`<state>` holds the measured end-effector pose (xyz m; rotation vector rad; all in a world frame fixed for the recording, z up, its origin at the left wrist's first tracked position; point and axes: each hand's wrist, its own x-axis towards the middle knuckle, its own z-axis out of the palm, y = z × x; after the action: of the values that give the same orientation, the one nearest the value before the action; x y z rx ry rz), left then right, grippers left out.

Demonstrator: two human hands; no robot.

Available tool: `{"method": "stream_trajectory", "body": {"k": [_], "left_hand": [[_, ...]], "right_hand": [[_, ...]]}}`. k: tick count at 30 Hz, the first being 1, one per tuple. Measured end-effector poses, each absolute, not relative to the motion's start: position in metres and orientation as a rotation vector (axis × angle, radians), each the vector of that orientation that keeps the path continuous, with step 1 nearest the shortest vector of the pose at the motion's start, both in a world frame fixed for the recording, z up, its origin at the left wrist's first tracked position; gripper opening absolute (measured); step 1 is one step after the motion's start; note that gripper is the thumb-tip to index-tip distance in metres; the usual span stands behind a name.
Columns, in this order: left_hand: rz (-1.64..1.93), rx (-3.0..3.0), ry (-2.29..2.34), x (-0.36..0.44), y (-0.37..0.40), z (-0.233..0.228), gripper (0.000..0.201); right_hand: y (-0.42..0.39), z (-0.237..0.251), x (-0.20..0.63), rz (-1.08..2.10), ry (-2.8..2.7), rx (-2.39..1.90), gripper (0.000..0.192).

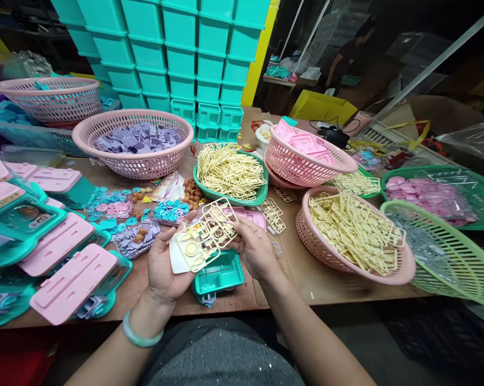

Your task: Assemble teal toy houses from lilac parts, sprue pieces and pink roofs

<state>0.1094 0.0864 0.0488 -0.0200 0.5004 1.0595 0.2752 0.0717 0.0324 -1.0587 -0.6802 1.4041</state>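
My left hand [161, 271] supports a cream plastic parts frame [197, 249] and a white paper-like sheet [178, 261] from below, with the thumb at their edge. The fingers of my right hand [258, 249] pinch the far right end of the cream frames, which overlap, so I cannot tell how many there are. Small moulded shapes, one of them round, sit within the frame. Just below the hands stands a teal plastic box [220, 276] with an open top, partly covered by the frame. Pink flat pieces [257, 219] lie behind my right hand.
Cream frames fill a green basket [230, 198] and a pink basket [306, 236]. Purple parts lie in another pink basket [133, 167]. Pink-topped teal toy boxes [75, 281] crowd the left. Teal bins [181, 32] are stacked behind. A light green basket [454, 241] overhangs the right edge.
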Motion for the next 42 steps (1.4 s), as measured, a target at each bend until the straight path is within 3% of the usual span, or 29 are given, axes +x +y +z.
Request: {"method": "stream_trajectory", "body": {"k": [5,11,18,21,27,31,34,37,42], "left_hand": [[1.079,-0.024,0.516,0.112,0.086,0.050,0.059],[1.031,0.112,0.561,0.118,0.084,0.044,0.075],[1.089,0.183,0.621,0.121,0.084,0.047,0.064],[1.215,0.179,0.645,0.126,0.081,0.050,0.043],[1.286,0.310,0.564,0.135,0.065,0.058,0.072],[1.247,0.449,0.487,0.141,0.054,0.058,0.080],[1.144,0.537,0.494,0.131,0.052,0.053,0.060],[1.053,0.656,0.573,0.107,0.057,0.044,0.041],[1.035,0.837,0.815,0.078,0.056,0.021,0.046]], "right_hand": [[0.072,0.029,0.274,1.337,-0.709,-1.084,0.032],[0.068,0.034,0.274,0.910,-0.962,-1.252,0.040],[0.056,0.031,0.269,0.524,-1.384,-1.357,0.041],[0.043,0.038,0.255,0.637,-1.602,-1.276,0.044],[0.030,0.040,0.235,0.927,-1.614,-1.244,0.080],[0.045,0.039,0.246,1.097,-1.243,-1.225,0.046],[0.053,0.042,0.268,1.152,-1.119,-1.208,0.035],[0.051,0.043,0.294,1.107,-1.255,-1.227,0.031],[0.041,0.035,0.308,0.893,-1.859,-1.089,0.018]]}}
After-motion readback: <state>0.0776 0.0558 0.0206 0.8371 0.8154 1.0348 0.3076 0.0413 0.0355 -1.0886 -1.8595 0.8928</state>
